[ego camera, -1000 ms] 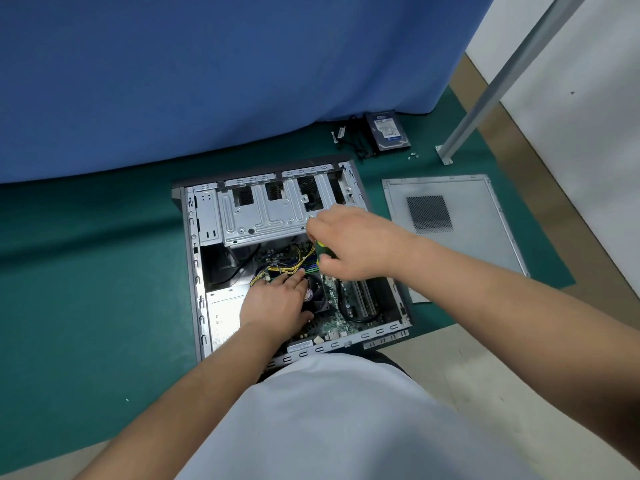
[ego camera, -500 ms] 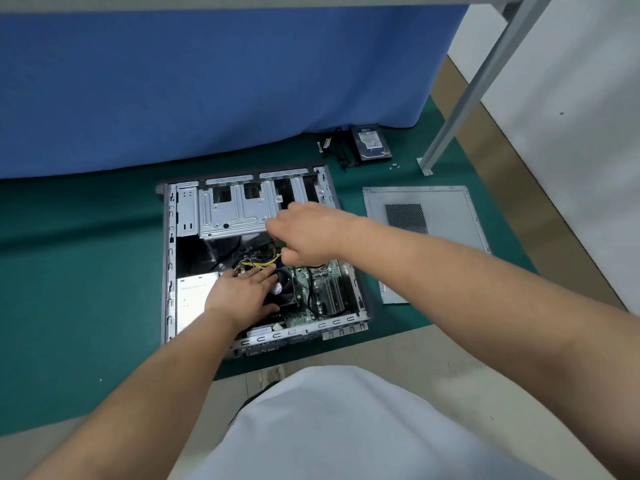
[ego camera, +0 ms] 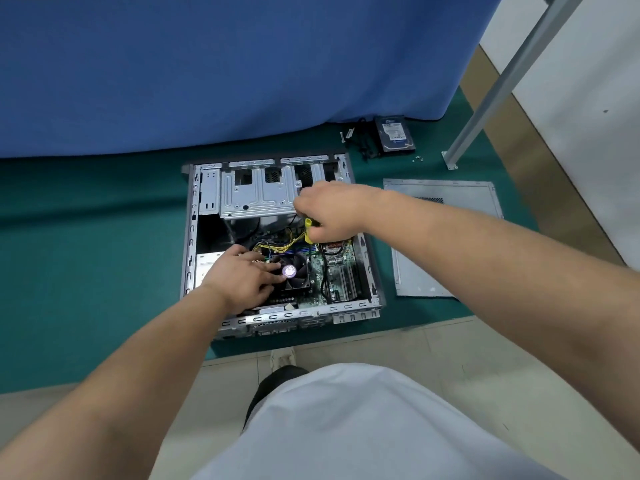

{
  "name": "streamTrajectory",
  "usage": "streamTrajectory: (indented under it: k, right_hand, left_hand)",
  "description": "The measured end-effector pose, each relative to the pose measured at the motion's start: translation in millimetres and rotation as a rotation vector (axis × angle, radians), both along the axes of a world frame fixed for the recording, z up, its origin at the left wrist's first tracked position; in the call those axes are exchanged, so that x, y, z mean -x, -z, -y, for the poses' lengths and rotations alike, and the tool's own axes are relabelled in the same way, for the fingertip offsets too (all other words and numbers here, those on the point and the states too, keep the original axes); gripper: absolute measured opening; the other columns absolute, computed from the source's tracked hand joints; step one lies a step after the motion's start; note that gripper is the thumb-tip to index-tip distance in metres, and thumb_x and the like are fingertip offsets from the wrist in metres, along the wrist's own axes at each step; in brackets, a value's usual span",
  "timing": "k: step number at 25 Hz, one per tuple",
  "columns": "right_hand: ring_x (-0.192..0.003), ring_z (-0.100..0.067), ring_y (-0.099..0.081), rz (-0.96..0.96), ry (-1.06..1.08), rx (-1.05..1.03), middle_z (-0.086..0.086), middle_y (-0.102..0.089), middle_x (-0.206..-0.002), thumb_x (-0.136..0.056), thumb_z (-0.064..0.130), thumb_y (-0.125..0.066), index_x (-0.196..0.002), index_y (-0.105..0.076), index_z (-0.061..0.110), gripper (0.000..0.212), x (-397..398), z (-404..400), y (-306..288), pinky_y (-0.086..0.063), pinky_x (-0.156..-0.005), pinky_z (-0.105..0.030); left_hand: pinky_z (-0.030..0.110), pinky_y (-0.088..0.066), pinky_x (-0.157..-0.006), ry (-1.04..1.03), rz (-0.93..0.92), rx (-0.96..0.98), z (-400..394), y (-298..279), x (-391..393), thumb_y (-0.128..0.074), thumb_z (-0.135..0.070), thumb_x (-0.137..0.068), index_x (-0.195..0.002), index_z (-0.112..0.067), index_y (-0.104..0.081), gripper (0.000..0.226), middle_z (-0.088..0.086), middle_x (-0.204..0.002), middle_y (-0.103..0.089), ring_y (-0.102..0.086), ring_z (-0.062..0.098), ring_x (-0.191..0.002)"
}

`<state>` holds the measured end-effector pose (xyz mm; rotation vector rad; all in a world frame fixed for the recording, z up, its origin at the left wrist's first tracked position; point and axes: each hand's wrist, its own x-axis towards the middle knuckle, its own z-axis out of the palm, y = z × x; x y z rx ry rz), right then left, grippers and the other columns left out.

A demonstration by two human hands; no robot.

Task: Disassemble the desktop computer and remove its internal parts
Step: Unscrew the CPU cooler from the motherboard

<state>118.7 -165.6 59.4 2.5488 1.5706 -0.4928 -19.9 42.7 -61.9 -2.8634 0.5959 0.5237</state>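
An open desktop case (ego camera: 188, 237) lies on its side on the green mat, its motherboard (ego camera: 341, 271) exposed. My left hand (ego camera: 239, 277) rests with spread fingers on the black CPU fan (ego camera: 294, 271). My right hand (ego camera: 329, 211) grips a yellow-handled screwdriver (ego camera: 308, 230) above the yellow cables (ego camera: 277, 249), just below the silver drive cage (ego camera: 256, 195). The screwdriver's tip is hidden.
The removed side panel (ego camera: 446, 237) lies right of the case. A hard drive (ego camera: 394, 133), black cables and small screws sit behind it by the blue cloth (ego camera: 225, 71). A metal table leg (ego camera: 485, 98) stands at the right. Tiled floor lies near me.
The camera view has shifted. My right hand now shows the yellow handle below the drive cage. My left hand's fingers have spread onto the fan.
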Motion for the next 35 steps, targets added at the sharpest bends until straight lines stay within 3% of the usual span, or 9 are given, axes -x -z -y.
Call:
streamTrajectory:
  k: [3, 7, 11, 15, 17, 23, 28, 31, 35]
  right_hand:
    - [-0.079, -0.028, -0.052, 0.245, 0.242, 0.029, 0.001, -0.047, -0.075, -0.099, 0.072, -0.026, -0.119, -0.055, 0.021, 0.062, 8, -2, 7, -0.028, -0.054, -0.031]
    - [-0.058, -0.022, -0.043, 0.302, 0.228, 0.001, -0.001, -0.045, -0.068, -0.106, 0.051, -0.031, -0.113, -0.052, 0.015, 0.041, 13, -17, 13, -0.023, -0.049, -0.030]
    - [-0.091, -0.024, -0.050, -0.004, -0.059, 0.013, 0.000, -0.050, -0.096, -0.096, 0.043, -0.051, -0.112, -0.046, 0.015, 0.032, 9, -14, 2, -0.036, -0.064, -0.033]
    - [-0.073, -0.027, -0.049, 0.320, 0.264, 0.009, 0.002, -0.044, -0.070, -0.095, 0.077, -0.023, -0.096, -0.055, 0.021, 0.065, 24, -15, 9, -0.030, -0.057, -0.033]
    - [-0.071, -0.029, -0.053, 0.388, 0.359, 0.000, 0.001, -0.050, -0.069, -0.101, 0.070, -0.022, -0.095, -0.058, 0.020, 0.062, 28, -19, 13, -0.025, -0.053, -0.032]
    - [-0.109, -0.031, -0.051, 0.093, -0.070, 0.017, -0.011, -0.055, -0.116, -0.101, 0.041, -0.043, -0.130, -0.045, 0.014, 0.040, 20, -9, 5, -0.038, -0.079, -0.040]
    - [-0.077, -0.030, -0.061, 0.414, 0.309, -0.022, -0.003, -0.062, -0.080, -0.103, 0.067, -0.023, -0.111, -0.057, 0.018, 0.060, 27, -18, 15, -0.034, -0.063, -0.035]
    - [-0.078, -0.033, -0.060, 0.226, 0.094, -0.052, -0.003, -0.057, -0.079, -0.104, 0.041, -0.038, -0.105, -0.043, 0.015, 0.026, 17, -17, 16, -0.041, -0.060, -0.035]
    - [-0.097, -0.030, -0.055, -0.002, -0.008, 0.016, -0.004, -0.054, -0.094, -0.095, 0.047, -0.046, -0.112, -0.049, 0.015, 0.036, 3, -11, 1, -0.046, -0.072, -0.041]
  left_hand:
    - [0.034, -0.026, -0.105, -0.020, -0.017, 0.008, -2, 1, -1, -0.023, -0.057, -0.099, -0.144, -0.062, -0.043, 0.050, -0.032, -0.153, -0.042, -0.044, 0.005, -0.140]
    - [0.033, -0.028, -0.102, -0.035, -0.016, 0.020, -5, 3, -1, -0.019, -0.057, -0.096, -0.143, -0.061, -0.045, 0.054, -0.031, -0.151, -0.046, -0.046, 0.003, -0.136]
    - [0.034, -0.029, -0.104, -0.043, 0.012, 0.015, -6, 5, -2, -0.013, -0.057, -0.093, -0.144, -0.060, -0.045, 0.060, -0.027, -0.154, -0.045, -0.044, 0.006, -0.138]
    - [0.041, -0.020, -0.121, -0.085, 0.040, 0.036, -5, 6, -2, -0.005, -0.059, -0.086, -0.144, -0.059, -0.046, 0.071, -0.019, -0.161, -0.037, -0.028, 0.017, -0.151]
    - [0.044, -0.013, -0.126, -0.095, 0.061, 0.036, -6, 8, -2, -0.010, -0.059, -0.088, -0.143, -0.060, -0.046, 0.066, -0.018, -0.162, -0.037, -0.026, 0.018, -0.153]
    - [0.043, -0.028, -0.115, -0.093, 0.061, 0.004, -7, 12, -4, -0.006, -0.060, -0.085, -0.143, -0.063, -0.043, 0.069, -0.017, -0.161, -0.039, -0.034, 0.017, -0.147]
    - [0.043, -0.033, -0.108, -0.095, 0.057, 0.012, -7, 13, -3, -0.008, -0.058, -0.086, -0.140, -0.065, -0.045, 0.066, -0.016, -0.159, -0.042, -0.039, 0.017, -0.142]
    - [0.042, -0.034, -0.107, -0.092, 0.060, 0.020, -8, 13, -3, -0.010, -0.057, -0.087, -0.138, -0.065, -0.048, 0.064, -0.016, -0.158, -0.044, -0.042, 0.017, -0.140]
    - [0.041, -0.034, -0.106, -0.097, 0.058, 0.028, -10, 14, -3, -0.010, -0.058, -0.087, -0.137, -0.064, -0.049, 0.064, -0.016, -0.158, -0.044, -0.042, 0.017, -0.139]
